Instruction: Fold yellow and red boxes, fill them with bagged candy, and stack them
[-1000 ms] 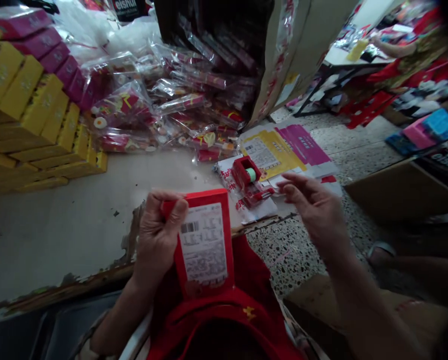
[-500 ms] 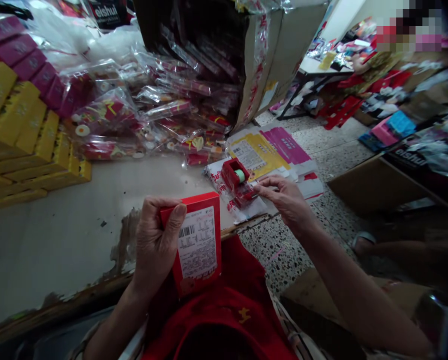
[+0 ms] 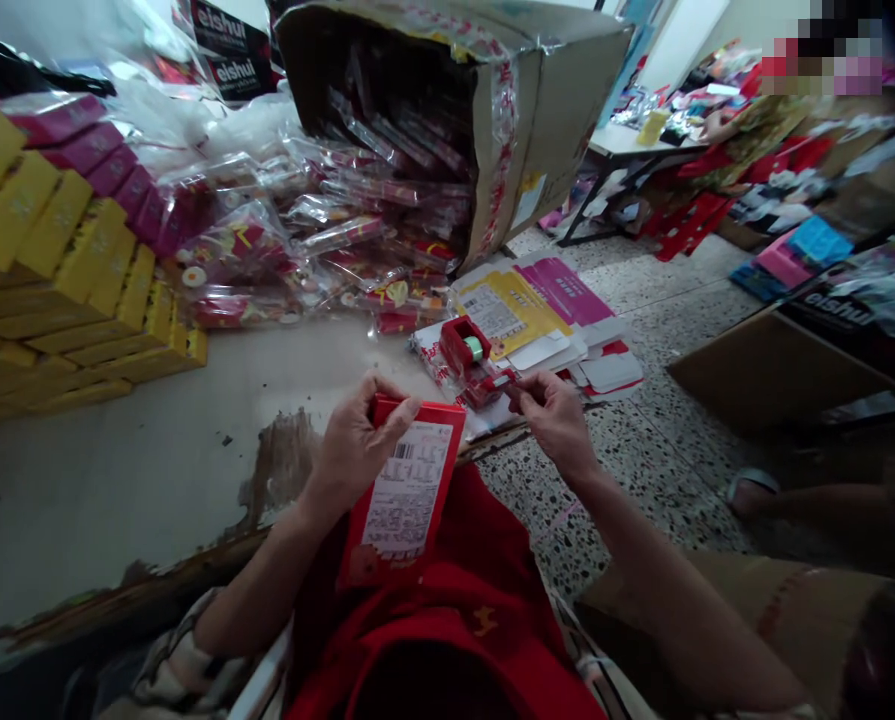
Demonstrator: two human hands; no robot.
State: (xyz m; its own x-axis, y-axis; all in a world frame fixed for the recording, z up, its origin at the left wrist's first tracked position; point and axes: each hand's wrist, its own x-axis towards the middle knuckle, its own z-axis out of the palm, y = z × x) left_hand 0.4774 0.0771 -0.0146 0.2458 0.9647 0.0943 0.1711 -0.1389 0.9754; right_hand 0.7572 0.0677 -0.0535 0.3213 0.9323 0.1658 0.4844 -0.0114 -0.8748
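Observation:
My left hand (image 3: 364, 440) grips a thin red box (image 3: 406, 500) near its top edge, thumb across the front. A white printed label with a barcode faces me, and the box leans over my red apron (image 3: 484, 560). At the table's edge sits a red tape dispenser (image 3: 468, 355) holding a pale green roll. My right hand (image 3: 556, 415) is at its front end, thumb and forefinger pinched together on the clear tape, which shows only faintly. Under the dispenser lies a plastic packet with red print (image 3: 432, 350).
Yellow boxes (image 3: 79, 290) and magenta boxes (image 3: 109, 160) are stacked at left. Clear-wrapped packets (image 3: 327, 240) spill from a tipped carton (image 3: 544, 130). Flattened yellow and magenta cartons (image 3: 537, 320) overhang the table's right edge. Another person's arm (image 3: 724, 125) shows at a far table.
My left hand has brought the red box a little to the right and tilted it. My right hand's fingers have closed in a tighter pinch at the dispenser's front. The view has shifted slightly.

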